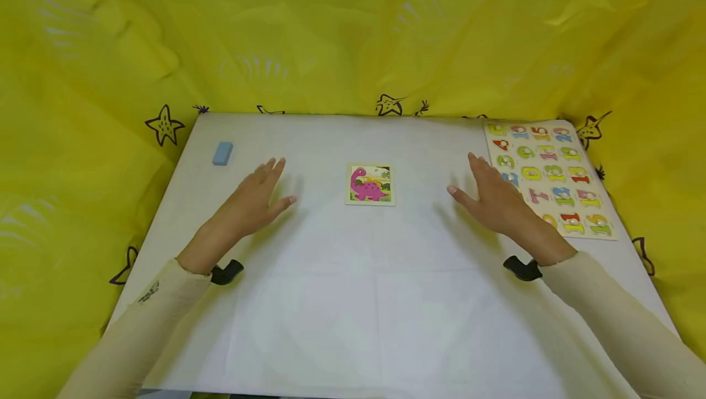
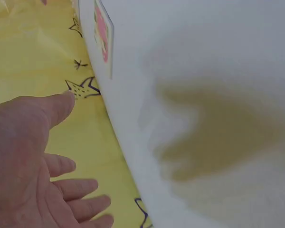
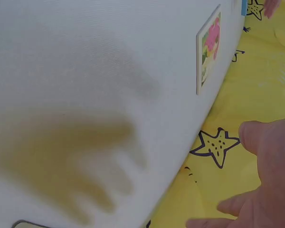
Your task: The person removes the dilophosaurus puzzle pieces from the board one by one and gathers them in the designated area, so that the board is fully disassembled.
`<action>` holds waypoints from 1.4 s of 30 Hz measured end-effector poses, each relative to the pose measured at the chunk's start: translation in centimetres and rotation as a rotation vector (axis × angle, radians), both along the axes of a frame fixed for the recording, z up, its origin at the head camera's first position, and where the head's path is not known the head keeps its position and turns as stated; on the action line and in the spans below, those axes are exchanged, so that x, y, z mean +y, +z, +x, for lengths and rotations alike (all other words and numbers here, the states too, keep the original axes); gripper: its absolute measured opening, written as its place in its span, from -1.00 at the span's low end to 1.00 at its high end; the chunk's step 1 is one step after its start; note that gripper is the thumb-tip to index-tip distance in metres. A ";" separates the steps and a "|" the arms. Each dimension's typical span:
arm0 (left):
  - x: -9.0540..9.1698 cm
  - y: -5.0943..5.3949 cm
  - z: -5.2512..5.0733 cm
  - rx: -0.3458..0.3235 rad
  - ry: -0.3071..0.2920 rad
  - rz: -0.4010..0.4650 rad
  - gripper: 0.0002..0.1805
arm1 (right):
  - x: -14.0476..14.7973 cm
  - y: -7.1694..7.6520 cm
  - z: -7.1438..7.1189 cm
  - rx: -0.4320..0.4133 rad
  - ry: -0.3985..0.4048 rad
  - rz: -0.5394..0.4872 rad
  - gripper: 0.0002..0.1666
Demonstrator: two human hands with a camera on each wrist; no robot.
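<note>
Between the two hands lies a small square picture puzzle (image 1: 371, 184) with a pink dinosaur on it, flat on the white table. My left hand (image 1: 250, 203) hovers above the table to its left, fingers straight and thumb apart, touching nothing. On the other side my right hand (image 1: 491, 197) is also held in the air with straight fingers, partly in front of a number puzzle board (image 1: 587, 212). Both wrist views show the palms bare, with the dinosaur puzzle (image 2: 103, 35) some way off and hand shadows on the tabletop.
A blue block (image 1: 223, 153) lies at the back left of the white table (image 1: 309, 325). The number board sits at the back right, near the edge. Yellow patterned sheeting (image 1: 342, 37) hangs behind the table and along both sides.
</note>
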State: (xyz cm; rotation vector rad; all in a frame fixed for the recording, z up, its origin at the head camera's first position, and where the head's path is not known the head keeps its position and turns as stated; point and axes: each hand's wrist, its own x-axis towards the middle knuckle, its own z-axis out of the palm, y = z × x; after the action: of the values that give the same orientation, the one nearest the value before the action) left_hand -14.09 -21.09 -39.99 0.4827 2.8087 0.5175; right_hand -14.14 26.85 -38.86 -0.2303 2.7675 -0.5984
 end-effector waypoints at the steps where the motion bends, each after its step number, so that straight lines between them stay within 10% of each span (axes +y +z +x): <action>1: 0.4 0.0 0.0 0.006 -0.016 0.012 -0.05 | -0.1 0.0 -0.1 -0.002 0.007 -0.018 0.16; 21: 12.9 -3.3 -1.2 0.126 -0.346 -0.010 -0.34 | -4.8 -1.0 -2.2 -0.020 0.095 -0.058 -0.27; 31: 18.4 -3.8 -1.7 0.156 -0.300 -0.130 -0.47 | -6.9 -1.2 -2.9 0.031 0.149 -0.062 -0.38; 42: 19.5 -4.5 -2.2 0.147 -0.228 -0.122 -0.55 | -7.8 -1.3 -3.8 0.038 0.176 -0.040 -0.41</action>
State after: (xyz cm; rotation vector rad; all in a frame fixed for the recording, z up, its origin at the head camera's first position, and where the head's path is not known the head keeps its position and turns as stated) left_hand -16.26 -1.62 -44.49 0.8323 2.8490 0.2717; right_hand -17.95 19.06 -40.15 -0.4926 2.7352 -0.6101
